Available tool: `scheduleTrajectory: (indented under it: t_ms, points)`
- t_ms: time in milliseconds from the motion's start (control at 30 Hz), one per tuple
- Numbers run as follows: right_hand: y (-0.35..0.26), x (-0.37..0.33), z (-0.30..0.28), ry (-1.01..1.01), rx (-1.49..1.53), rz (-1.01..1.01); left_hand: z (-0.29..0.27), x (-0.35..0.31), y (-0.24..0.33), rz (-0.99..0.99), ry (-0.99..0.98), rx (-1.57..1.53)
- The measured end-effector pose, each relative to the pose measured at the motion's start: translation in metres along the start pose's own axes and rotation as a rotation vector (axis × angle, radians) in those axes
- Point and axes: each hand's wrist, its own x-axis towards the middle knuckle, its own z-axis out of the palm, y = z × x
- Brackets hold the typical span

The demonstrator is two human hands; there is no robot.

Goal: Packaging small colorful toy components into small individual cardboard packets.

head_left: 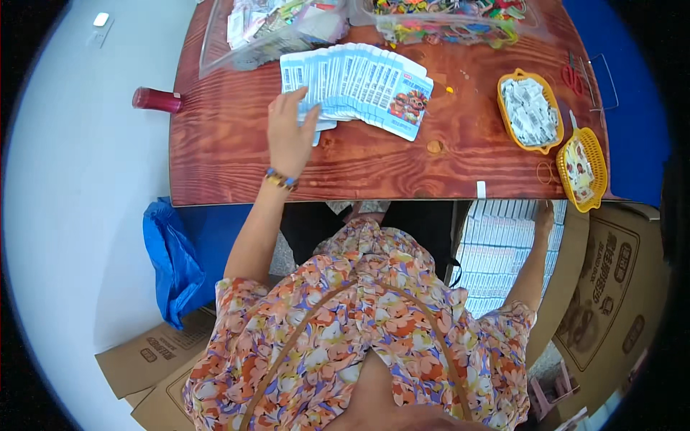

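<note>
A long fan of light-blue printed cards point(352, 82) lies overlapped on the wooden table. The card at its right end shows colourful cartoon figures. My left hand point(291, 129), with a beaded bracelet at the wrist, is over the fan's left end, its fingers apart and resting on or just above the cards. Below the table's front edge, my right hand point(546, 214) is by the right side of a cardboard box packed with rows of light-blue and white stacks point(496, 241). Most of its fingers are hidden under the edge, so its grip does not show.
Two clear plastic bins point(287, 39) point(453, 29) of mixed small items stand at the back. On the right are yellow baskets point(514, 133) point(601, 154) and red scissors point(572, 77). A red cylinder point(158, 100) sticks out past the left edge. A blue bag point(172, 258) hangs below.
</note>
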Motion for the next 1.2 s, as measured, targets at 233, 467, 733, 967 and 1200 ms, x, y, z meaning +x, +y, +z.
scheduleTrajectory:
  t_ms: [233, 467, 733, 967, 1200]
  points:
    - [-0.079, -0.068, -0.057, 0.136, -0.12, -0.03, 0.067, 0.014, 0.065, 0.23, 0.009, 0.102]
    - [-0.168, -0.17, -0.063, 0.227, -0.034, -0.484, 0.094, 0.016, 0.055, 0.081, -0.078, 0.066]
    - [-0.369, -0.205, -0.069, -0.06, 0.326, -0.833, 0.075, 0.013, 0.046, 0.204, 0.054, -0.279]
    - [-0.484, -0.16, -0.03, -0.81, 0.472, -0.8, 0.015, -0.005, 0.047, 0.051, -0.263, -0.477]
    - [-0.5, -0.193, -0.013, -0.746, 0.39, -0.832, 0.004, -0.034, 0.072, 0.193, -0.149, 0.019]
